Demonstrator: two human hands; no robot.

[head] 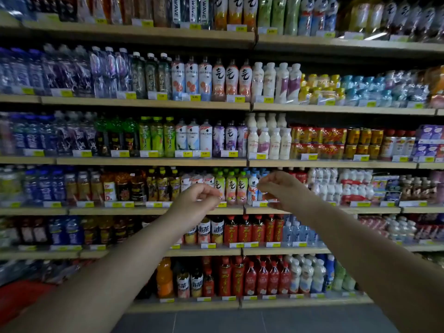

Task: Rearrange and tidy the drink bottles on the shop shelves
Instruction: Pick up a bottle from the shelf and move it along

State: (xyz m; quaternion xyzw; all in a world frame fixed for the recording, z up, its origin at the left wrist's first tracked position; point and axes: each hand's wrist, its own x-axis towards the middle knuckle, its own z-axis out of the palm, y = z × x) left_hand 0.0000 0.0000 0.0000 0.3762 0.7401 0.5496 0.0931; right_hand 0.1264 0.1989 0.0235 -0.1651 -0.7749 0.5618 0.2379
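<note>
Both my arms reach forward toward the fourth shelf (pixel 156 210) from the top. My left hand (pixel 195 200) hangs with loosely curled fingers and holds nothing, just left of three green-capped bottles (pixel 231 187) with white and peach labels. My right hand (pixel 283 188) is likewise loosely curled and empty, in front of a white bottle with a blue cap (pixel 252 188). Neither hand touches a bottle as far as I can tell. My left hand partly hides a row of pale pink bottles (pixel 197 180).
Wooden shelves full of drink bottles fill the whole view, with yellow price tags along each edge. Red-label tea bottles (pixel 245 229) stand on the shelf below my hands. An orange bottle (pixel 164 277) stands on the lowest shelf. Dark floor tiles (pixel 240 320) lie below.
</note>
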